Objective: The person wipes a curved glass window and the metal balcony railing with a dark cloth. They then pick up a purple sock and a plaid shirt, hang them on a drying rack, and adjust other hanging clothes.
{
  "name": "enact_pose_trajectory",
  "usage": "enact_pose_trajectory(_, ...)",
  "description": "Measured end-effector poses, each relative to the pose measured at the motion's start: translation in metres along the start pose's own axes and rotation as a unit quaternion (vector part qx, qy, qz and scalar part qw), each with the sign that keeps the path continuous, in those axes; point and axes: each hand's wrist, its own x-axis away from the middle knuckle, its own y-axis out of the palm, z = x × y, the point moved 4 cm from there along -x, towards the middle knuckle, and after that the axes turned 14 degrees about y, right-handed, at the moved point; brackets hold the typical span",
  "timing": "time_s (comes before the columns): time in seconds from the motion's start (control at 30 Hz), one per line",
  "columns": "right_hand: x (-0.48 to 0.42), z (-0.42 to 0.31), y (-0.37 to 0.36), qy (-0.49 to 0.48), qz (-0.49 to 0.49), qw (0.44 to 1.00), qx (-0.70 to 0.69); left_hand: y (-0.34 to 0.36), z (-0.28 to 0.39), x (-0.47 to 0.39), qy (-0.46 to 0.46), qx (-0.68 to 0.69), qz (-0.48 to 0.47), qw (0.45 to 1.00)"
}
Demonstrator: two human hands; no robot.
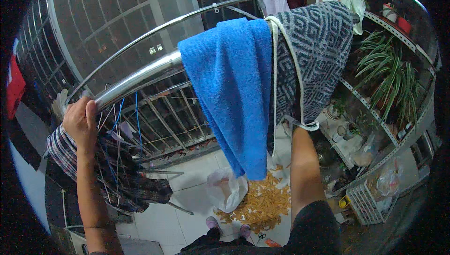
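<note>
My left hand [81,119] is closed around the left end of a shiny metal railing bar [140,76], beside some checked cloth [63,149]. A blue towel [235,79] hangs folded over the bar in the middle. To its right hangs a dark grey patterned cloth [320,54] with a cream edge. My right forearm reaches up to this cloth's lower part; the right hand is hidden behind it, so its grip does not show.
A white bag [226,190] stands on the tiled floor by a spread of yellow-brown strips [263,204]. Scissors [261,235] lie near my feet. At right are metal shelves [372,107] with potted plants [390,76] and a white plastic basket [364,204]. Dark clothes [130,181] hang at left.
</note>
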Motion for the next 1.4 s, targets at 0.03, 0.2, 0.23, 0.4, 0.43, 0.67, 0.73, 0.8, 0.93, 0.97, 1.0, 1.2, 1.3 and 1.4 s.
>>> enact_pose_trajectory(0.03, -0.004, -0.001, -0.002, -0.001, 0.000, 1.000, -0.002, 0.004, 0.008, -0.004, 0.012, -0.005, 0.010, 1.000)
enact_pose_trajectory(0.2, -0.012, 0.006, -0.009, -0.004, 0.001, 1.000, 0.002, 0.035, 0.054, -0.019, 0.030, -0.003, -0.063, 0.998)
enact_pose_trajectory(0.23, -0.012, 0.008, -0.007, -0.001, -0.003, 1.000, 0.007, 0.044, 0.062, -0.019, 0.040, -0.001, -0.072, 0.997)
enact_pose_trajectory(0.4, -0.012, 0.030, -0.012, 0.004, -0.009, 0.999, 0.040, 0.066, 0.109, -0.041, 0.078, 0.014, -0.046, 0.996)
enact_pose_trajectory(0.43, -0.010, 0.038, -0.010, 0.008, -0.015, 0.998, 0.052, 0.065, 0.112, -0.042, 0.080, 0.010, -0.053, 0.995)
enact_pose_trajectory(0.67, 0.024, 0.177, -0.003, 0.062, -0.168, 0.923, 0.341, 0.060, 0.112, -0.044, 0.072, 0.036, -0.061, 0.995)
enact_pose_trajectory(0.73, 0.051, 0.212, 0.011, 0.085, -0.296, 0.831, 0.464, 0.053, 0.110, -0.040, 0.096, 0.067, -0.027, 0.993)
enact_pose_trajectory(0.8, 0.086, 0.209, 0.015, 0.065, -0.372, 0.754, 0.537, 0.037, 0.109, -0.035, 0.100, 0.136, -0.025, 0.985)
enact_pose_trajectory(0.93, 0.221, 0.055, 0.009, -0.033, -0.399, 0.818, 0.413, -0.012, 0.080, -0.003, 0.083, 0.098, 0.010, 0.992)
enact_pose_trajectory(0.97, 0.241, 0.029, -0.003, -0.046, -0.400, 0.859, 0.317, -0.021, 0.066, 0.004, 0.065, 0.088, 0.018, 0.994)
enact_pose_trajectory(1.0, 0.255, 0.011, -0.004, -0.074, -0.425, 0.873, 0.227, -0.025, 0.047, 0.015, 0.046, 0.064, 0.041, 0.996)
enact_pose_trajectory(1.2, 0.311, -0.100, 0.009, -0.171, -0.512, 0.818, -0.198, -0.041, -0.108, 0.108, -0.168, -0.034, 0.073, 0.982)
enact_pose_trajectory(1.3, 0.318, -0.137, 0.040, -0.099, -0.516, 0.763, -0.377, -0.062, -0.199, 0.221, -0.372, -0.054, 0.218, 0.901)
enact_pose_trajectory(1.4, 0.310, -0.167, 0.056, -0.036, -0.523, 0.695, -0.492, -0.042, -0.222, 0.312, -0.594, 0.221, 0.387, 0.670)
